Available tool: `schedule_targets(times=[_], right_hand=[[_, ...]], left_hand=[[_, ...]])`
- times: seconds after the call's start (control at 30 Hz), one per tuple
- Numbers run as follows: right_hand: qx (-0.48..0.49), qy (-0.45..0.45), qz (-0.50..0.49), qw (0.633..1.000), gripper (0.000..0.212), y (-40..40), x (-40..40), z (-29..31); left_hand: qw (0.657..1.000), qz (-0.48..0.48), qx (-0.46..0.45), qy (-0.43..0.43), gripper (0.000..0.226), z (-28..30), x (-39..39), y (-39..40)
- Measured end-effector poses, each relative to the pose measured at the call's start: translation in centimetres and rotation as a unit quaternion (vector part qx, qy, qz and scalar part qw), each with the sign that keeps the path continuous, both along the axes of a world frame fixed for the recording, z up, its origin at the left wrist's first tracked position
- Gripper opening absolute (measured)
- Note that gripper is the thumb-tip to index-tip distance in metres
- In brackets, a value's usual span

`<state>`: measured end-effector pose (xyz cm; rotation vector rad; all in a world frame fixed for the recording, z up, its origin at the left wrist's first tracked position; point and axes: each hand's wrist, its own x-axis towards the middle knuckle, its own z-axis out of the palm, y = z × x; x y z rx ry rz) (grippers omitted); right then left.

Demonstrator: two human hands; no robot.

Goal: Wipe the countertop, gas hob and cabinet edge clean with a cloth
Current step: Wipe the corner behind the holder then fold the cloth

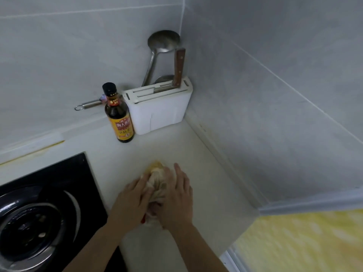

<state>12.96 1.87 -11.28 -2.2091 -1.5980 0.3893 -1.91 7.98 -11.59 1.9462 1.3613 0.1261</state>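
Observation:
A crumpled yellowish cloth lies on the pale countertop, bunched between both my hands. My left hand presses on its left side with fingers laid over the fabric. My right hand covers its right side, fingers stretched forward over the cloth and onto the counter. The black glass gas hob with its round burner sits to the left of my hands. Much of the cloth is hidden under my hands.
A dark sauce bottle stands at the back beside a white knife block in the corner, holding a wooden-handled knife and a steel ladle. Tiled walls close in behind and on the right. A yellow surface lies beyond the counter's right end.

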Motion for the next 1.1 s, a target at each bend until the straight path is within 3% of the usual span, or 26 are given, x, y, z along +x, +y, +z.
schedule_targets(times=[0.07,0.17,0.3,0.4,0.57,0.67,0.77,0.9,1.1], right_hand=[[0.051,-0.038,-0.061,0.996,0.089,-0.4,2.1,-0.2],[0.078,-0.035,-0.075,0.994,0.049,-0.5,5.6,-3.4],[0.084,-0.01,-0.079,0.993,0.026,2.0,8.0,-4.3],[0.085,0.014,-0.078,0.993,0.026,4.2,9.4,-4.2],[0.114,0.044,-0.067,0.99,0.045,4.0,10.8,-5.2],[0.11,0.014,-0.048,0.993,0.055,2.0,10.4,-5.7],[0.096,0.026,-0.041,0.994,0.059,1.1,9.8,-5.6],[0.051,0.06,-0.045,0.996,0.071,1.2,9.0,-4.1],[0.002,0.045,-0.033,0.998,0.085,2.0,8.5,-3.0]], left_hand=[[0.997,0.022,0.07,0.002,0.078,-0.4,2.2,0.2],[0.984,-0.015,0.177,0.001,0.066,-0.9,6.5,2.0],[0.987,-0.031,0.16,0.003,0.064,-0.7,11.0,4.5],[0.991,0.01,0.123,-0.049,0.064,-0.7,12.9,6.5],[0.98,0.015,0.178,-0.091,0.058,-1.0,17.6,11.9],[0.982,-0.05,0.175,-0.052,0.066,-0.9,20.7,14.7],[0.989,-0.031,0.144,-0.016,0.069,0.0,22.9,15.6],[0.948,-0.018,0.302,0.096,0.047,0.4,21.7,13.9],[0.928,-0.083,0.306,0.196,0.065,-1.3,21.0,13.1]])
